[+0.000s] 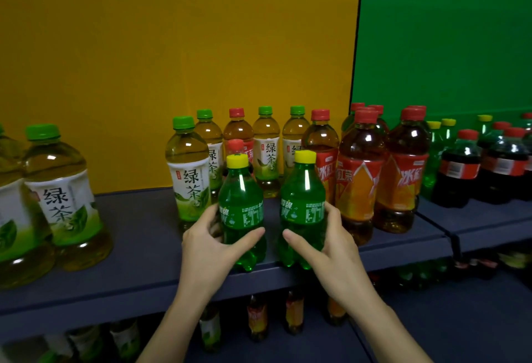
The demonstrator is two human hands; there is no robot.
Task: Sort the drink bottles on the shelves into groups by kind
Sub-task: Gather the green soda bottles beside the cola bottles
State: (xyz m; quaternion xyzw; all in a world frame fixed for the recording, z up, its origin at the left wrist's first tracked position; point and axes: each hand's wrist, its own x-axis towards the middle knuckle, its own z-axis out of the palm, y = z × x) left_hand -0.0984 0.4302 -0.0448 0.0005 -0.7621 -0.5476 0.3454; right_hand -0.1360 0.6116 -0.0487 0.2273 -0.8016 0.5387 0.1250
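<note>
At shelf [138, 247], left hand [210, 244] grips left green bottle [241, 190] — right hand [331, 241], right green bottle [302, 187].

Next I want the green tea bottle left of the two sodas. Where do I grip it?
Grip the green tea bottle around its label, probably from the front left: it stands upright, with open shelf there, while a soda bottle and other teas crowd its right and back.

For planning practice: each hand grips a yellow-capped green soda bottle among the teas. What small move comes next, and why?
Probably carry both rightward: the left hand grips the left soda bottle, the right hand the right soda bottle, among tea bottles; matching yellow-capped bottles stand beside the cola bottles.
</note>
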